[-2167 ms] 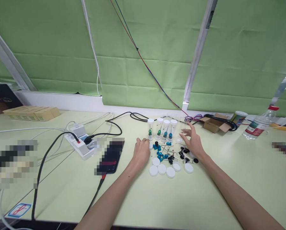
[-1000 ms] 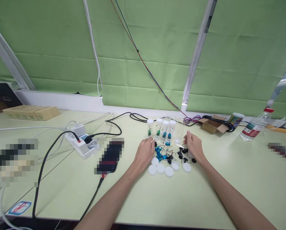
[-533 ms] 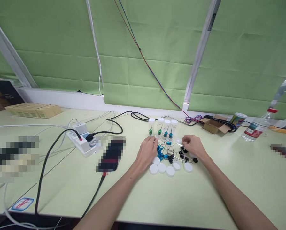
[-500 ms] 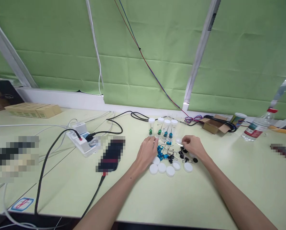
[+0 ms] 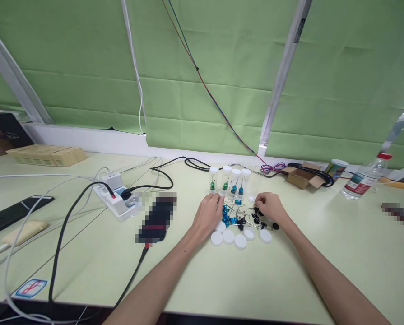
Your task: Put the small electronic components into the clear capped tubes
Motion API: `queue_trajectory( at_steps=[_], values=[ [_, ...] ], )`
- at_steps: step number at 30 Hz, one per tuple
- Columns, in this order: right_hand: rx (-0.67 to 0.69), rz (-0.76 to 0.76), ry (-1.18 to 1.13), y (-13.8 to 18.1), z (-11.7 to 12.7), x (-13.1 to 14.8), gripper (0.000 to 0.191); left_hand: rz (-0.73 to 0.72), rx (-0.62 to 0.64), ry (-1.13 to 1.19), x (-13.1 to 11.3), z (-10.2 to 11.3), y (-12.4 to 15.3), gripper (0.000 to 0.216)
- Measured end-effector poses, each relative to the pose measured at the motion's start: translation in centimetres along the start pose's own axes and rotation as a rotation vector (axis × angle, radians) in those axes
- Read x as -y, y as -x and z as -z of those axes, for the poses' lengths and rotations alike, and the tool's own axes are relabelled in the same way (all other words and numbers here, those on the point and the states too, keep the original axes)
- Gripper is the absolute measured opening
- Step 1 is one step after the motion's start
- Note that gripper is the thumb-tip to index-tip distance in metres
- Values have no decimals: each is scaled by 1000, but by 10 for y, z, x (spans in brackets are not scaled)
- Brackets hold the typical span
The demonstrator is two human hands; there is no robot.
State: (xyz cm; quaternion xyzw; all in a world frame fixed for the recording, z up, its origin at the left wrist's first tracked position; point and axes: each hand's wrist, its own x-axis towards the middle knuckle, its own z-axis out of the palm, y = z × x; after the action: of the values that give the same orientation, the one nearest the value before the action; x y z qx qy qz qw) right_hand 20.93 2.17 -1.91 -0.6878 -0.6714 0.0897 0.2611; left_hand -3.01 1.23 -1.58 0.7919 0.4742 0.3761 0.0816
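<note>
My left hand (image 5: 206,213) rests beside a small heap of shiny blue pieces with metal stems (image 5: 226,216). Its fingers are curled together, and whatever they hold is hidden. My right hand (image 5: 271,207) reaches into black round-headed pieces with thin metal stems (image 5: 255,218), its fingers pinched at a black piece (image 5: 257,211). Behind the hands stand several clear tubes with white lids; one tube (image 5: 213,181) has a green piece inside, another (image 5: 241,184) a blue one. A clear tube without a lid (image 5: 252,192) stands to their right. Several loose white lids (image 5: 240,242) lie in front.
To the left are a phone (image 5: 157,219) on a cable and a white power strip (image 5: 115,198) with cords. At the right stand a water bottle (image 5: 364,176), an open cardboard box (image 5: 302,176) and a can (image 5: 337,169). A dark phone (image 5: 17,214) lies far left.
My right hand has shifted slightly left and down onto the black pieces; the metal stem seen at its fingertips earlier no longer shows there. My left hand stays in place.
</note>
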Motion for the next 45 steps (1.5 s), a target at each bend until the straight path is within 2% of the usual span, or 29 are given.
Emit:
queue_trajectory(
  at_steps=[7,13,19,26,37,45],
  values=[
    [-66,-155,131,-2,13,-12,23,8,17,6,1,-1,0,34],
    [-16,-245,199,0,11,-20,22,11,25,10,1,-1,0,35],
    [49,-138,171,-1,6,-14,23,3,26,7,1,-2,0,35],
    [65,-51,144,1,5,-9,24,-7,23,13,1,-2,0,35],
    [-29,33,158,1,13,-5,26,-17,3,17,2,-3,0,34],
    [93,209,132,-3,23,-15,25,-28,9,9,1,0,-1,33]
  ],
)
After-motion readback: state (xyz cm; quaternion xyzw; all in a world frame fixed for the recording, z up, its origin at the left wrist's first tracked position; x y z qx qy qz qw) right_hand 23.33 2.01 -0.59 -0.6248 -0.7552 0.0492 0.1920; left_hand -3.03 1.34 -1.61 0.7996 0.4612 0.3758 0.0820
